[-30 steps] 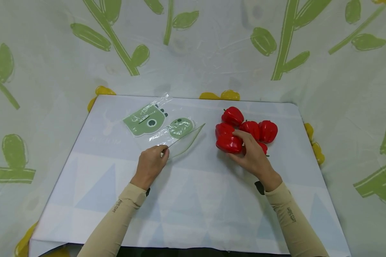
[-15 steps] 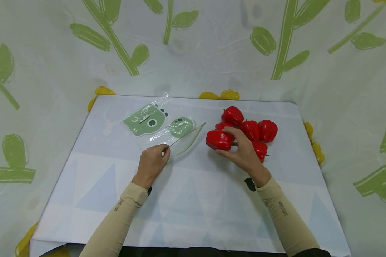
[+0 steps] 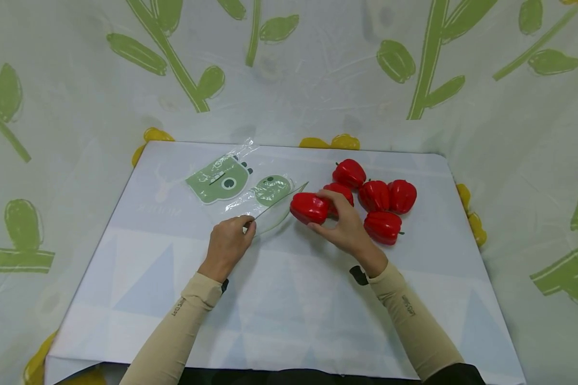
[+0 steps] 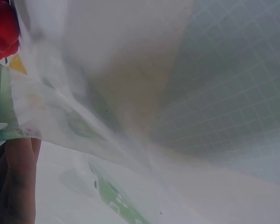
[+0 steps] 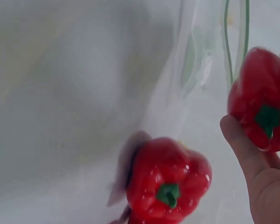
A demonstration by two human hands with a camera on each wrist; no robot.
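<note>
One red pepper (image 3: 308, 208) gripped by your right hand (image 3: 343, 225), clear printed bag (image 3: 268, 191) ahead of your left hand (image 3: 228, 243), which pinches it; probably best to spread it wide and enter centred.

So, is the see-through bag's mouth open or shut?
Open: the bag has its two green edges visibly parted beside the left hand.

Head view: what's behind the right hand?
A red pepper, only partly showing. The right hand covers part of it; anything else lying fully behind the hand can't be seen.
</note>
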